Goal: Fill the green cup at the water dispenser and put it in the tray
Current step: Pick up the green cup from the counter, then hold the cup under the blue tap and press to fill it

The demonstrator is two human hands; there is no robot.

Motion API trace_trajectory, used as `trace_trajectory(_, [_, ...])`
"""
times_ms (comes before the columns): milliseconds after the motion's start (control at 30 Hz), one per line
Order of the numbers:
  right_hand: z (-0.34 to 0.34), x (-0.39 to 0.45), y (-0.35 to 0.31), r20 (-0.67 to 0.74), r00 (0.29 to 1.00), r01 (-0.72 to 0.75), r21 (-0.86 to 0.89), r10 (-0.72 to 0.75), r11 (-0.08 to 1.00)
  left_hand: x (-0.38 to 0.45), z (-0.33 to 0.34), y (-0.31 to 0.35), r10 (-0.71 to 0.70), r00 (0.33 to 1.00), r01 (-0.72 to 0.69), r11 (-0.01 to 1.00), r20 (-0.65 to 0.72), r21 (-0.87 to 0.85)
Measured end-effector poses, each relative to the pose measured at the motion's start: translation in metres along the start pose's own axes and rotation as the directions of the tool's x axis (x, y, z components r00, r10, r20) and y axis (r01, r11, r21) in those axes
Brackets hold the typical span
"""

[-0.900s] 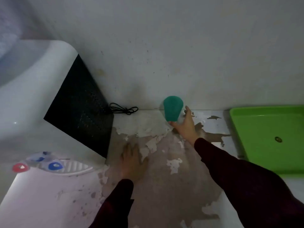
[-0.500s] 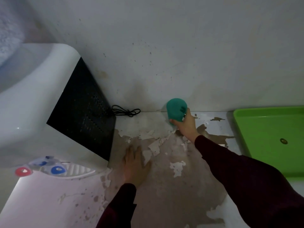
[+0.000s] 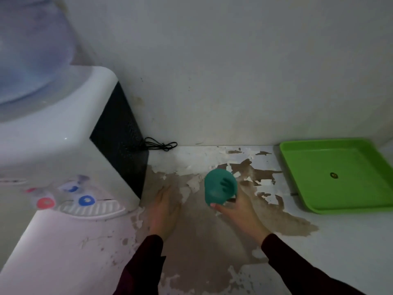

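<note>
My right hand [image 3: 240,213] grips the green cup [image 3: 220,187] from below and holds it above the worn counter, with its underside turned toward me. My left hand [image 3: 164,209] lies flat on the counter, fingers spread, just right of the white water dispenser [image 3: 63,150]. The dispenser's red tap [image 3: 44,202] and blue tap [image 3: 86,200] sit at its front, left of both hands, above a ribbed drip grille [image 3: 91,208]. The bright green tray [image 3: 340,173] rests at the right against the wall, with nothing in it.
A blue water bottle [image 3: 32,50] tops the dispenser. A black cord [image 3: 159,144] lies coiled by the wall behind the dispenser's dark side panel. The counter's paint is peeling in patches between dispenser and tray. A grey wall closes the back.
My right hand has lifted the cup from beside the wall and drawn it toward me, nearer the counter's middle. My left hand stays flat on the counter.
</note>
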State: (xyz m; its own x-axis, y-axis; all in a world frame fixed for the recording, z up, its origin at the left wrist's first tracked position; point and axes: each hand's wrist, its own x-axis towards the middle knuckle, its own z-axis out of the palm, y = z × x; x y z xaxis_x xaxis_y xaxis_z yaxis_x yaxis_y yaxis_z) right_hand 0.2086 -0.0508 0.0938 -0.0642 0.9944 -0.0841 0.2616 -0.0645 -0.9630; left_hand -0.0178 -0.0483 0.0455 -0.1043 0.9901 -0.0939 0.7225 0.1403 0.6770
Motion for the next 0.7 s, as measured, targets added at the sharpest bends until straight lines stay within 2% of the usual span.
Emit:
trace_trajectory(200, [0.061,-0.039,-0.017,0.143,0.989,-0.050,0.089,0.037,0.995,-0.063,-0.036,-0.001,-0.043,0.997,0.016,0.940,-0.071,-0.342])
trace_trajectory(367, [0.126,-0.045,-0.033,0.270,0.963,-0.033,0.111,0.001,0.993,-0.098,-0.076,-0.014,-0.001,1.000,-0.008,0.826,-0.016,-0.563])
trace_trajectory(567, [0.204,-0.040,-0.050,0.382,0.924,-0.017,0.052,-0.004,0.998,-0.095,-0.120,-0.071,-0.096,0.994,0.059,0.841,-0.042,-0.538])
trace_trajectory(700, [0.237,-0.029,-0.055,0.461,0.886,-0.033,-0.046,0.051,0.998,-0.081,-0.143,-0.110,-0.207,0.978,0.180,0.806,0.016,-0.563])
